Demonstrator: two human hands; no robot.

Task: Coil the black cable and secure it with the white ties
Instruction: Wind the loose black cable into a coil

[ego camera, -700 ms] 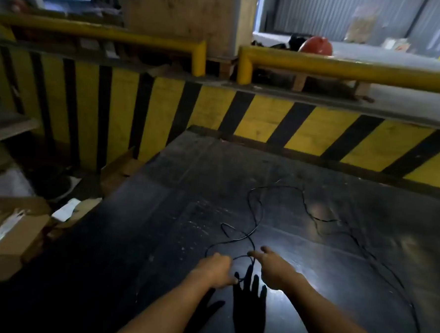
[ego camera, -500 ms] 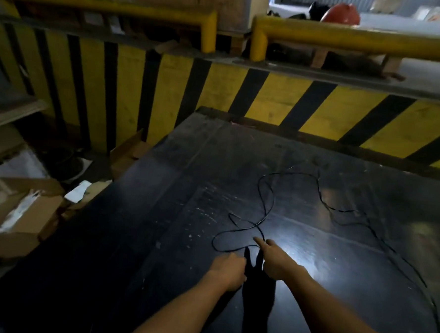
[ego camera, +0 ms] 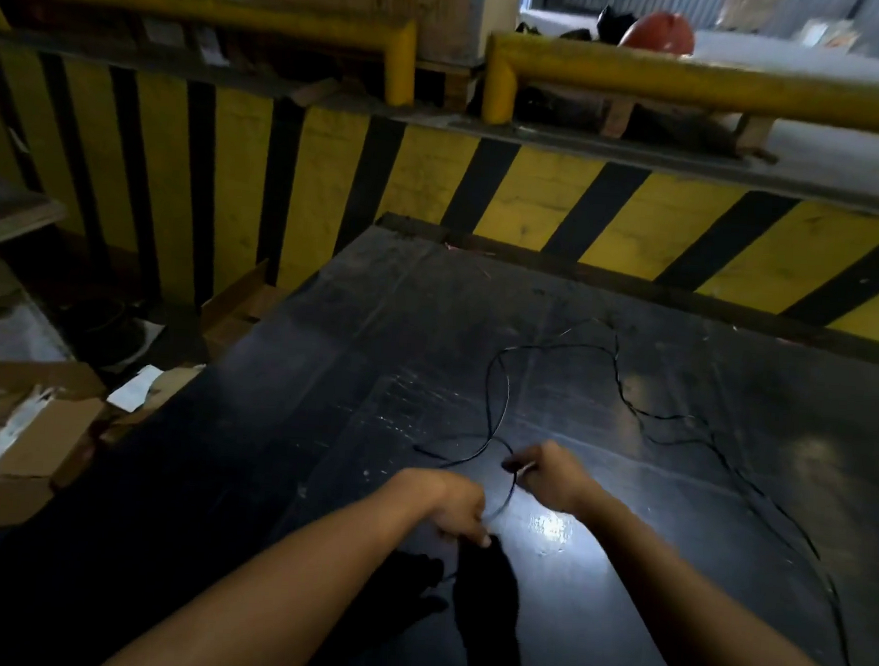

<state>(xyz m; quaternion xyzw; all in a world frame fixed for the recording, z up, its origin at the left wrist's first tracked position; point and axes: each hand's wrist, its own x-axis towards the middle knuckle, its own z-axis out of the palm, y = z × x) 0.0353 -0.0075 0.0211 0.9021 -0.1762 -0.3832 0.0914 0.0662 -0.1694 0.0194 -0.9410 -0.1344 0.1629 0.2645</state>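
Observation:
A thin black cable (ego camera: 501, 388) lies in loose loops on the dark table (ego camera: 318, 428), trailing off toward the right edge. My left hand (ego camera: 455, 506) is closed on one part of the cable near the table's front. My right hand (ego camera: 552, 468) pinches the cable a little farther back and to the right. A short curved stretch of cable hangs between the two hands. No white ties are visible.
A yellow and black striped barrier (ego camera: 538, 200) runs behind the table, with yellow rails (ego camera: 700, 81) above it. Open cardboard boxes (ego camera: 25, 426) and paper scraps sit on the floor to the left. An orange hard hat (ego camera: 656, 32) rests beyond the rail.
My hands have moved apart, the right one going back and to the right. A stretch of cable is now lifted between them. The camera view shifted slightly.

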